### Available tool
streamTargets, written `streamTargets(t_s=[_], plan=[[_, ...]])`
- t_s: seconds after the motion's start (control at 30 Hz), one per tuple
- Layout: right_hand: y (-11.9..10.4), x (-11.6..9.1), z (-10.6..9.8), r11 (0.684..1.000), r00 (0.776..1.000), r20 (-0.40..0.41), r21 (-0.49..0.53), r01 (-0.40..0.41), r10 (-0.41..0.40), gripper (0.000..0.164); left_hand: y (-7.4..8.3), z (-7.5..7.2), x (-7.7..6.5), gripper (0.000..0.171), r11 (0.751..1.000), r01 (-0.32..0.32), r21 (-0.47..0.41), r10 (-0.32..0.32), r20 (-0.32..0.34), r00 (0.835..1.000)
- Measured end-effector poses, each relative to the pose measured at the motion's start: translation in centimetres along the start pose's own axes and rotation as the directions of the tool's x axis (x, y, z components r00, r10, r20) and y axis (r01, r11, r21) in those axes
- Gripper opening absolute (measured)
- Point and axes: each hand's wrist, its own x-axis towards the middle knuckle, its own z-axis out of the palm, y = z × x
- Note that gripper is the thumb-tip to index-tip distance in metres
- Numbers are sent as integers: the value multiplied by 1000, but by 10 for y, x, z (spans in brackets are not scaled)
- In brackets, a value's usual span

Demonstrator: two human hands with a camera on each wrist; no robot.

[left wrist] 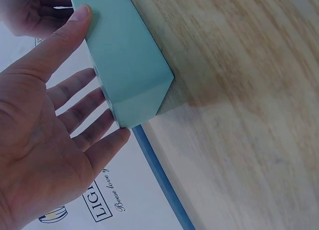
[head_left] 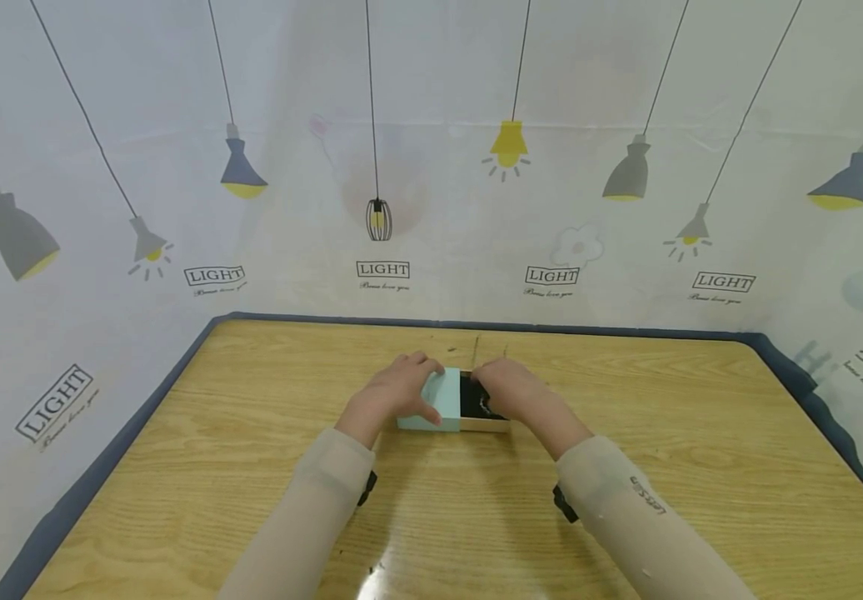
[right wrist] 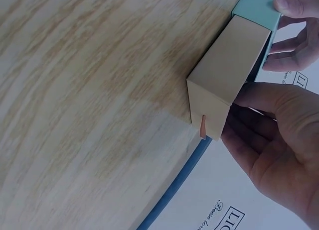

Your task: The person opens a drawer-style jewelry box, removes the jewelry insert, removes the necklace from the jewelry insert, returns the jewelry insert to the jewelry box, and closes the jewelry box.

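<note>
A pale teal drawer-style box sleeve (head_left: 442, 398) lies on the table, with its cream inner tray (right wrist: 227, 60) slid partly out to the right. The tray's inside (head_left: 471, 396) is black, with a small whitish glint near the right fingers. My left hand (head_left: 399, 390) holds the sleeve, thumb at its near top edge and fingers toward the far side. Over the tray's open top, my right hand (head_left: 510, 390) reaches in with bent fingers. Its fingertips are hidden, so whether they pinch anything is unclear. A small brown ribbon tab (right wrist: 203, 127) hangs from the tray's end.
The wood-grain table (head_left: 251, 400) extends around the box, bordered by a dark blue edge (head_left: 574, 327). Behind and beside it hangs a white sheet (head_left: 446, 283) printed with lamps and lettering. Some dark marks (head_left: 476, 346) are on the tabletop beyond the box.
</note>
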Motion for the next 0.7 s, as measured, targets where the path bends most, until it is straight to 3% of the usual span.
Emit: streamTargets(t_s=[0.27, 0.47, 0.7], plan=[[-1, 0, 2, 1000, 1000, -18, -26, -2, 2, 32, -1, 1, 1, 77, 1000, -2, 5, 2, -1, 1000], [-5, -2, 3, 992, 999, -31, -127, -11, 7, 16, 0, 1, 1, 77, 1000, 5, 3, -5, -4, 1000], [-7, -5, 4, 993, 998, -53, -114, -23, 17, 18, -2, 2, 2, 77, 1000, 8, 3, -8, 0, 1000]])
